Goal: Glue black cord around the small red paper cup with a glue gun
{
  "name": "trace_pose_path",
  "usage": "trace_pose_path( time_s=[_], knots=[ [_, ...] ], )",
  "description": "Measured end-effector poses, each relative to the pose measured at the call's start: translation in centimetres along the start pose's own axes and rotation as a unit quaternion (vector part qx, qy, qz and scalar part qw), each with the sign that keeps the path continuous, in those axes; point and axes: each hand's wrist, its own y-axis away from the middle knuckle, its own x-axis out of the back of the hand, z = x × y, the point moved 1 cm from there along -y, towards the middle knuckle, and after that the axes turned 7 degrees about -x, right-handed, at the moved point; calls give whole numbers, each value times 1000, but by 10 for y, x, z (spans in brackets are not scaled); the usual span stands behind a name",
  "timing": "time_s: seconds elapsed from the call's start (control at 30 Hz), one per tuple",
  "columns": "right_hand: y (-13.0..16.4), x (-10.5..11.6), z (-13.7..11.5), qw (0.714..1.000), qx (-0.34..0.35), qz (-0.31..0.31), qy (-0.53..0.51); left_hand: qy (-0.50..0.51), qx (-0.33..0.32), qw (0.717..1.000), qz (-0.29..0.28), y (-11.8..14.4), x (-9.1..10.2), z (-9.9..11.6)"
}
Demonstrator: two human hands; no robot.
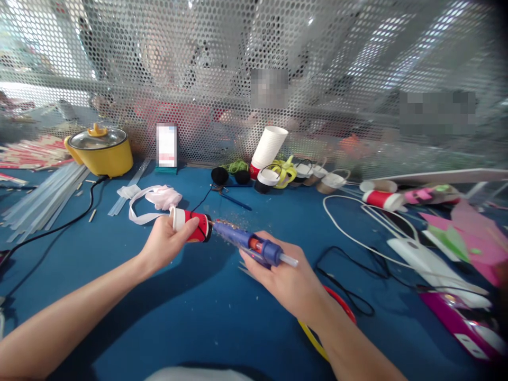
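My left hand is wrapped round a red and white paper cup that lies tilted on its side. Black yarn runs over the cup and back to a dark ball of yarn. In my right hand is a blue hot glue gun, with a clear glue stick poking out of its back. The gun's nozzle is at the dark end of the cup; whether it touches cannot be made out. White ribbon lies just behind my left hand.
A yellow electric pot stands back left beside glue sticks. Behind stand a phone, stacked paper cups and small handled cups. Cables, a power strip and coloured paper lie right. Perforated metal mesh borders the table.
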Motion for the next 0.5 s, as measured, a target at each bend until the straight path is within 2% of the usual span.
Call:
trace_pose_path(
  time_s=[0.3,0.5],
  knots=[
    [1,0,1,1000,-8,-18,-17,3,-11,1000,-11,0,-1,3],
    [1,-1,2,1000,-4,-11,-18,14,8,1000,-6,-1,0,6]
  ],
)
